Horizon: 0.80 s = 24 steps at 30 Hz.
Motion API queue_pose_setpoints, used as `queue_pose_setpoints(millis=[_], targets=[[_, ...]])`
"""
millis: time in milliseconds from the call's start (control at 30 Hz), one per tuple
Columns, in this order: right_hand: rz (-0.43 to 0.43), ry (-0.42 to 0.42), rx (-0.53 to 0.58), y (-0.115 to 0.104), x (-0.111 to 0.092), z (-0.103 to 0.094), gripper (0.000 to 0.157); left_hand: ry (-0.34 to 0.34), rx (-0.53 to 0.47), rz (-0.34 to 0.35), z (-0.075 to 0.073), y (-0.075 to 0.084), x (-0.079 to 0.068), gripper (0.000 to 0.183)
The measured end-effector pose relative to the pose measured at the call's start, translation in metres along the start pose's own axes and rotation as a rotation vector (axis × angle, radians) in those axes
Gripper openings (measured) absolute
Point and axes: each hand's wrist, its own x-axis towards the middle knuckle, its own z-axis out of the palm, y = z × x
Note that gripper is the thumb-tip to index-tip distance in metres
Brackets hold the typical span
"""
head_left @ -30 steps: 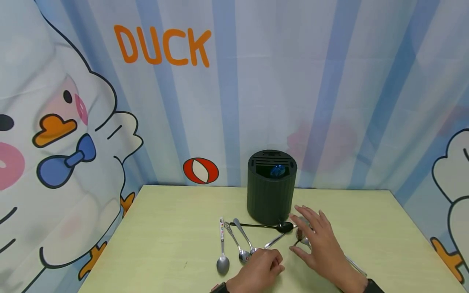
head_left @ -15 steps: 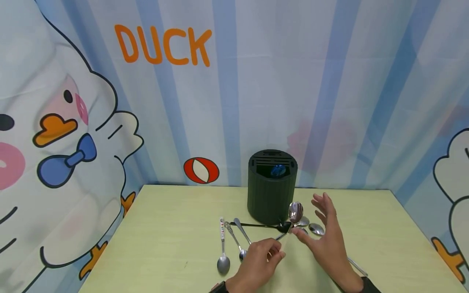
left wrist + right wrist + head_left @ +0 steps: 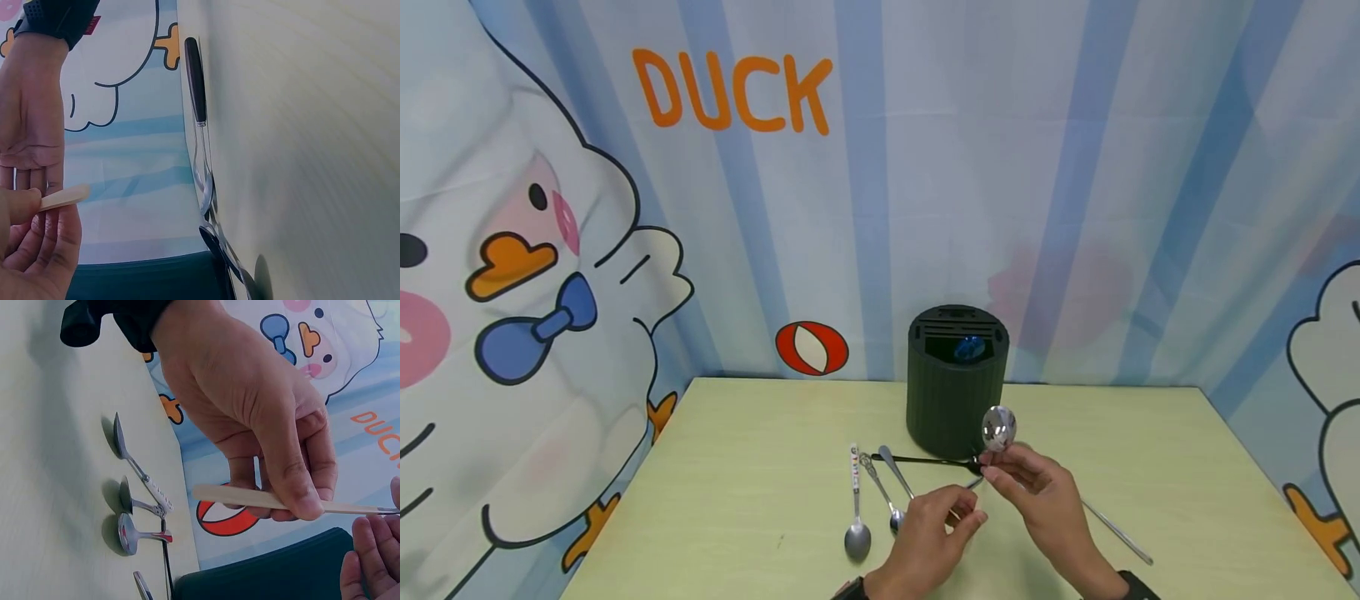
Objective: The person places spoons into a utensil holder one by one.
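Observation:
A spoon with a shiny metal bowl (image 3: 999,429) and a pale handle (image 3: 244,495) is raised off the table, bowl up. My left hand (image 3: 928,542) pinches the handle between thumb and fingers; its lower end sticks out beneath them in the right wrist view. Just under the bowl, the thumb and fingertips of my right hand (image 3: 1047,502) pinch the metal neck. To the left lie a spoon with a white patterned handle (image 3: 857,540), an ornate-handled spoon (image 3: 880,490) and a plain metal one (image 3: 897,473). Behind my hands lies a black spoon (image 3: 925,461).
A dark green ribbed utensil holder (image 3: 957,404) stands behind the spoons, with something blue (image 3: 969,349) in its top opening. A metal handle (image 3: 1116,532) shows to the right of my right hand. A printed duck curtain (image 3: 925,183) hangs at the table's back edge.
The spoon's bowl has come up from among the other spoons and turned upward. My right hand, earlier spread, has closed onto its neck. My left hand stays nearly in place.

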Motion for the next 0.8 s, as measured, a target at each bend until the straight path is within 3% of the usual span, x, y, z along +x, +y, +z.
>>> queue_pose_setpoints(millis=[200, 400, 567, 800], targets=[[-0.053, 0.018, -0.003, -0.0008, 0.0001, 0.0031, 0.014, -0.001, -0.018, -0.004, 0.0003, -0.0011, 0.0002, 0.005], [-0.025, 0.046, -0.033, -0.0023, 0.0008, 0.0043, 0.013, -0.014, -0.021, -0.021, -0.0004, -0.0005, 0.0004, 0.005], [-0.011, 0.055, -0.055, -0.0046, 0.0019, 0.0048, 0.013, -0.036, -0.037, -0.059, -0.0019, 0.0012, 0.0018, 0.005], [-0.073, 0.045, -0.084, -0.0063, 0.0049, 0.0051, 0.012, -0.083, -0.091, -0.126, -0.0071, 0.0049, 0.0082, 0.009]])
